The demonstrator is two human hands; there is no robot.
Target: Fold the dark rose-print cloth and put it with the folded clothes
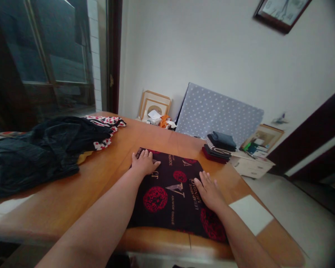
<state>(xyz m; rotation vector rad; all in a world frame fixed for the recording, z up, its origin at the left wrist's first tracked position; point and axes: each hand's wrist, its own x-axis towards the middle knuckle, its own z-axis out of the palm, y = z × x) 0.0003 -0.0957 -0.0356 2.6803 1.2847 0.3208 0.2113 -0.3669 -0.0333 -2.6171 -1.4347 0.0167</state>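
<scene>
A black garment (167,201) with red round prints and gold lettering lies flat on the wooden table, folded into a rough rectangle that reaches the front edge. My left hand (145,163) rests on its far left corner, fingers stretched out and thumb apart. On its right side lies my right hand (209,190), flat with the fingers extended. Both palms press on the cloth, and neither hand grips it. What kind of garment it is, I cannot tell.
Dark crumpled clothes (50,149) and a red-and-white patterned cloth (107,123) lie at left on the wooden table (100,190). A folded stack of clothes (219,147) sits at the far right edge. White paper (251,214) lies at right. A low white cabinet (249,165) stands beyond.
</scene>
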